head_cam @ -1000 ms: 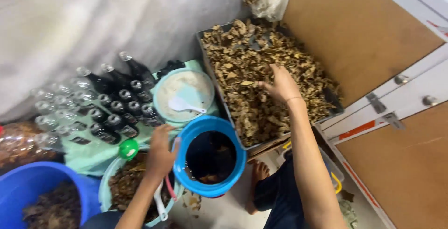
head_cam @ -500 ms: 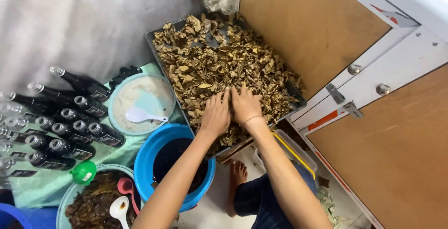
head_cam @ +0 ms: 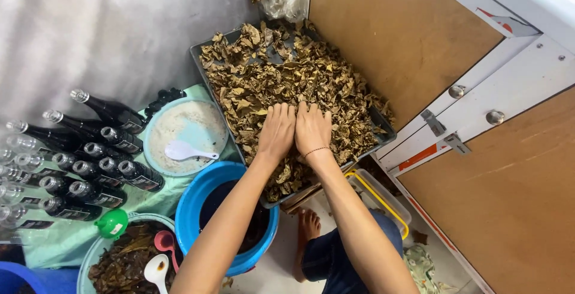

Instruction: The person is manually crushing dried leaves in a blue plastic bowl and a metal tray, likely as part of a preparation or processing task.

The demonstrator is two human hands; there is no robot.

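Both hands flat — on dried leaves.

Wall: pale grey sheet hangs at left | Furniture: brown panelled cabinet with white frame and metal knobs at right | Floor: light tiles | Light: bright, even

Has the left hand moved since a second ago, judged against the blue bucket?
Yes. The left hand left the blue bucket side and went up onto the tray of dried leaves, now lying flat beside the right hand.
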